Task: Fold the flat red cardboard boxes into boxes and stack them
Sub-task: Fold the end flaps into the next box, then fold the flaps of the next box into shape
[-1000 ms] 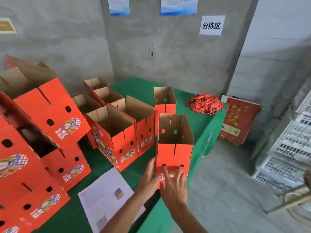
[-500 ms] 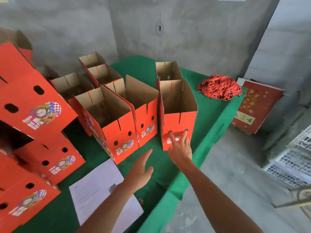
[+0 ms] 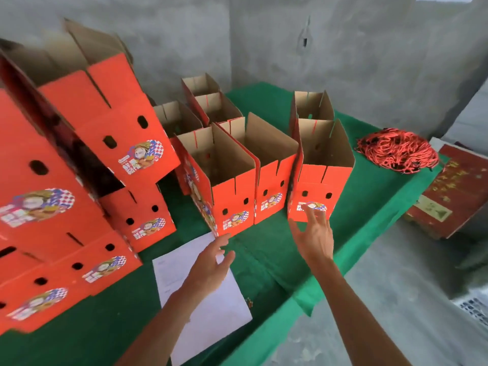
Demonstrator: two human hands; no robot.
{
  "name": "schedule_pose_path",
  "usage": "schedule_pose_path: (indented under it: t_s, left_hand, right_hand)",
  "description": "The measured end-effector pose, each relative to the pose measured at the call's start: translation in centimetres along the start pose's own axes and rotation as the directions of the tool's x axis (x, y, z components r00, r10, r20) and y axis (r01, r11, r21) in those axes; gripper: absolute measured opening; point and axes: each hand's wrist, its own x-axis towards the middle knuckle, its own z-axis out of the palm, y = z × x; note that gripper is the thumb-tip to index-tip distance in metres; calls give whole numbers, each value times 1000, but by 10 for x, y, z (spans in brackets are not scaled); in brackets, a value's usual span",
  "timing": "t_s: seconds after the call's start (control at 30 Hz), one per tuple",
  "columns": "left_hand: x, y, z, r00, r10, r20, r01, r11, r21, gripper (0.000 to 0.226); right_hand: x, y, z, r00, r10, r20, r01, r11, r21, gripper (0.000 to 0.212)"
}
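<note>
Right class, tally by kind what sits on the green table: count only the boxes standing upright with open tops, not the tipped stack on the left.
Upright open boxes: 7
White paper sheet: 1
Red cord pile: 1
Total: 9

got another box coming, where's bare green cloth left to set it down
Bare cloth lies right of the front box, toward the red cord pile, and behind it by the wall. A strip runs before the row near the paper sheet. Left side is crowded with the stacked boxes.
</note>
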Motion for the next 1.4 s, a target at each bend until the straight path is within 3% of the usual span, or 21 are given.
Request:
schedule_pose_path:
  t_s: [0.13,0.33,0.47,0.53,0.67,0.8,0.93,1.27,1.4]
  left_hand:
    - [-48,4,-53,982,-4,-191,-15,995,-96,35]
    - [-176,-28,-168,876,-105,-471,9,979,-203,23]
    - [-279,-70,-245,711,-211,-671,26,961,-275,29]
    - [-333,-91,-285,614,-243,-751,32,958,-284,36]
    - [-432,-142,-356,397,-313,-863,55,947,-318,26]
    - [-497,-194,-413,284,-338,-898,77,941,-330,26]
    - [-534,-255,-479,248,-353,-902,88,935,-342,30]
    - [-560,-390,-639,266,-411,-872,224,906,-359,35]
    - [-546,-424,-685,268,-391,-880,418,871,-260,49]
  right_hand:
    - [-63,-48,-15,998,-45,-32,51,975,217,55]
    - [-167,-175,-7,970,-198,139,105,861,497,62]
    - [-236,-259,21,894,-357,270,116,768,630,64]
    - [-275,-307,35,829,-462,317,154,732,664,66]
    - [-368,-398,69,682,-627,377,200,655,728,59]
    - [-447,-474,106,575,-698,426,189,621,761,62]
    - [-506,-544,158,540,-705,461,205,641,740,63]
    - [-562,-677,276,528,-633,566,227,747,624,61]
    - [-561,-714,307,521,-602,604,272,789,552,57]
